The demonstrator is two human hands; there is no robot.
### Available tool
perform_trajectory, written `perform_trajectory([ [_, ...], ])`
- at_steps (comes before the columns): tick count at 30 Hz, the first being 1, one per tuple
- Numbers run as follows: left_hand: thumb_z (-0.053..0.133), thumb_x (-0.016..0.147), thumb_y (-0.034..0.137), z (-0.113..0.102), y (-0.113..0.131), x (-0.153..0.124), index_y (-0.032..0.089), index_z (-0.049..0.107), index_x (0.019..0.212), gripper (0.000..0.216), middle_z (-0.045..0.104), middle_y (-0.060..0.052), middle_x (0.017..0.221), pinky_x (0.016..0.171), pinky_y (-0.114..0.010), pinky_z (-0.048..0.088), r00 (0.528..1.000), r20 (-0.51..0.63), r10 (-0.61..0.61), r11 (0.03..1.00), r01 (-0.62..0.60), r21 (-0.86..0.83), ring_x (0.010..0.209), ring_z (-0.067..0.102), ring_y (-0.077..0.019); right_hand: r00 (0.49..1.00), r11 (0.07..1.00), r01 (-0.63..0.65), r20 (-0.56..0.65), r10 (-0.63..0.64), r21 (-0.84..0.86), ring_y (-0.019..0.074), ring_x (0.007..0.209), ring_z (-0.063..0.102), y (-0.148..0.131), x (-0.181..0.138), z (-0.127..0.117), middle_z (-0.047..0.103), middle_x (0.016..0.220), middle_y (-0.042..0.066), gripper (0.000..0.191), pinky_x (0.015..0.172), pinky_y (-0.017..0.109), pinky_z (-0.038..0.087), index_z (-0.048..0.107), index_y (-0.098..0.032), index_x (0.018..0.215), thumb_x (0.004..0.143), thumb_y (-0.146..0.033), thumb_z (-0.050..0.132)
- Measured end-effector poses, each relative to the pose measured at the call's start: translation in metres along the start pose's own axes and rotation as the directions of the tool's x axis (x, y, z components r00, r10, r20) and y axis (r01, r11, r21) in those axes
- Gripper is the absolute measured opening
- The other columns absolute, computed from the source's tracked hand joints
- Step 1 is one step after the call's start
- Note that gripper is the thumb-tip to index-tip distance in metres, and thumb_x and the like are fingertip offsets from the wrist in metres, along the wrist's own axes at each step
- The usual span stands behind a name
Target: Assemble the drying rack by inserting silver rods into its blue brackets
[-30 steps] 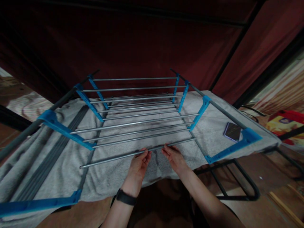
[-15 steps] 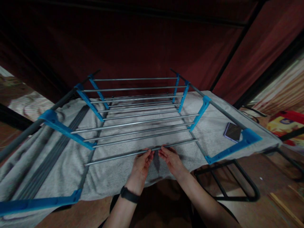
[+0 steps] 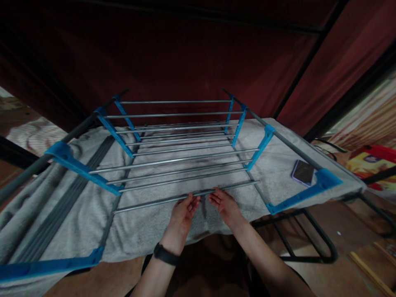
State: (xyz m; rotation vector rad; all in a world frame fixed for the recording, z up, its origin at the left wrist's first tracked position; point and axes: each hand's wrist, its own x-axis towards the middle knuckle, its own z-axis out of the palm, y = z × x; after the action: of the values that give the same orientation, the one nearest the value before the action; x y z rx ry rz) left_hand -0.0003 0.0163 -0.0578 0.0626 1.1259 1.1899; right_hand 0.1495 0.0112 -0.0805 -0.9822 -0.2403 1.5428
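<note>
L hand (image 3: 182,213) & R hand (image 3: 225,206) pinch thin silver-grey metal rod (image 3: 202,192) over grey plush blanket (image 3: 148,231); rod's slid slightly R vs. a sec. ago, seemingly off-ctr.: L end near dark-grey L tube (image 3: 108,228), R end past matching R tube (image 3: 261,194).

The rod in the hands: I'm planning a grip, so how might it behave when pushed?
Probably stiff: the rod runs straight beyond the left hand and right hand. It may roll, since it looks round. Possibly slippery, given its smooth sheen.
</note>
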Motion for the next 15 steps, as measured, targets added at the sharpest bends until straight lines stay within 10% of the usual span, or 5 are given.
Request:
perform_trajectory([
  [15, 0.051, 0.091, 0.002, -0.015, 0.030, -0.002, 0.014, 0.061, 0.081, 0.019, 0.063, -0.002, 0.068, 0.061, -0.020, 0.056, 0.988, -0.148, 0.038, 0.993, -0.053, -0.101, 0.061, 0.064, -0.0103, 0.997, 1.000, -0.006, -0.071, 0.006, -0.006, 0.0170, 0.072, 0.068, -0.028, 0.010, -0.017, 0.070, 0.075, 0.006, 0.009, 0.074, 0.031, 0.057, 0.067, -0.018, 0.080, 0.083, -0.026, 0.064],
])
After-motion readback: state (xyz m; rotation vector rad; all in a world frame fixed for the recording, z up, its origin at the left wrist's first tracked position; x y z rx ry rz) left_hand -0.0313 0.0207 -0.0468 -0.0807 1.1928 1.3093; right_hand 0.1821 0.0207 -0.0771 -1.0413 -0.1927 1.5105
